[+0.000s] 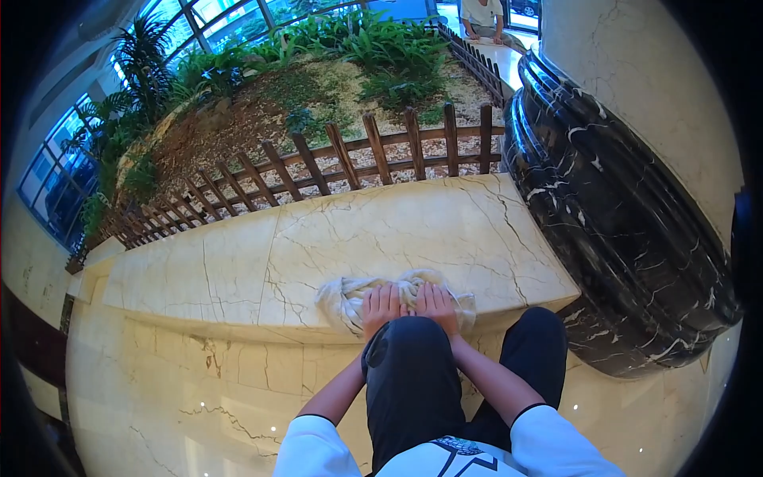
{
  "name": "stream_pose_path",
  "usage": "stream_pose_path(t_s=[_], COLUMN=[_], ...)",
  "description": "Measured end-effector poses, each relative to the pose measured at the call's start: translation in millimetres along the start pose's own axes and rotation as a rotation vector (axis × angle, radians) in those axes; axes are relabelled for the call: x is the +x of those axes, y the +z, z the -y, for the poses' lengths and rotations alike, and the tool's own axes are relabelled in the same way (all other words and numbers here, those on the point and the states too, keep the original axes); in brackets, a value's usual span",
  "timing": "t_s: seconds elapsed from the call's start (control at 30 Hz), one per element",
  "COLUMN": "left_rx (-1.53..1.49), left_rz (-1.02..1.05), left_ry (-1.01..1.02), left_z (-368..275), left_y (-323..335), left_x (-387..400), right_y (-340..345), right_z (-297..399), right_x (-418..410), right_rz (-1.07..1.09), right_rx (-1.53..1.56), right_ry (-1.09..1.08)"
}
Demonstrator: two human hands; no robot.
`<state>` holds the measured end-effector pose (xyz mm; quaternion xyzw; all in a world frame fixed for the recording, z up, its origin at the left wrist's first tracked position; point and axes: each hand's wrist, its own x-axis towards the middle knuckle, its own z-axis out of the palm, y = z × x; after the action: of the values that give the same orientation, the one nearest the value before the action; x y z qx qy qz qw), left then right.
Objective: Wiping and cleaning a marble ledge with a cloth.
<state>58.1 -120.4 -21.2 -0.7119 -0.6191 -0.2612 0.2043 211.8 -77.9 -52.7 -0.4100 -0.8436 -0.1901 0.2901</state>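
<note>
A crumpled off-white cloth (340, 301) lies bunched on the front part of a cream marble ledge (381, 232). My left hand (380, 307) and my right hand (436, 305) rest on it side by side, fingers pointing away from me and closed over its folds. The thumbs nearly meet in the middle. Cloth sticks out beyond both hands, and one end sags at the ledge's front edge. My raised knee (411, 358) hides part of the wrists and the near side of the cloth.
Along the ledge's back runs a low wooden picket fence (369, 149), with a planted bed (250, 113) of gravel, soil and ferns behind. A black marble column base (614, 220) bounds the right end. Polished floor (238, 405) lies below. Another person (483, 21) is at the far top.
</note>
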Motion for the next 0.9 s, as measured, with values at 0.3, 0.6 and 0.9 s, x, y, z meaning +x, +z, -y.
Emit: stream_pose_path(t_s=[0.3, 0.6, 0.9], left_rx=[0.035, -0.005, -0.134], left_rz=[0.056, 0.114, 0.188], left_ry=[0.062, 0.066, -0.021], left_z=[11.3, 20.7, 25.9], left_y=[10.4, 27.7, 23.6], left_x=[2.2, 8.3, 22.9], right_y=[8.1, 23.1, 2.8], right_z=[1.0, -9.9, -16.5], right_x=[-0.4, 18.4, 48.0], right_rz=[0.023, 0.103, 0.366], right_rx=[-0.049, 0.018, 0.229], right_ry=[0.009, 0.012, 0.021])
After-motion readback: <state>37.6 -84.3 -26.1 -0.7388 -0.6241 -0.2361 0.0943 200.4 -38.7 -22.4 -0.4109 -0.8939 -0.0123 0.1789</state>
